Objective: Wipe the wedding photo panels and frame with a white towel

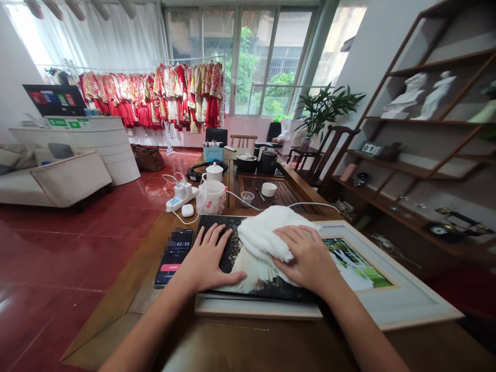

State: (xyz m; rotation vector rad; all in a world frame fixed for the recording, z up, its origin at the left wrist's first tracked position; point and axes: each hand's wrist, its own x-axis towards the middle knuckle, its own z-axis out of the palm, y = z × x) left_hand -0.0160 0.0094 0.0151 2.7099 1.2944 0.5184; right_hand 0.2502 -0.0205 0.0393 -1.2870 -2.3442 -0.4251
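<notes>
A dark photo panel (228, 266) showing a pale dress lies flat on the table in front of me. My left hand (211, 258) rests on its left part, fingers spread and thumb stretched to the right. In my right hand (306, 256) is a bunched white cloth (267, 232), pressed against the panel's right half and hiding much of the picture. Beneath the panel, the edge of a light frame (256, 309) shows. A white picture frame (414, 297) with a photo (356, 263) in it lies to the right, partly behind my right forearm.
Left of the panel lies a phone (173, 258) with a running timer. Beyond it stand a power strip (181, 199), a white mouse (187, 210), a plastic tub (211, 199) and a lidded mug (214, 172). A white cable (244, 200) crosses behind the panel. Farther back is a tea tray (248, 188) with a white cup (268, 189).
</notes>
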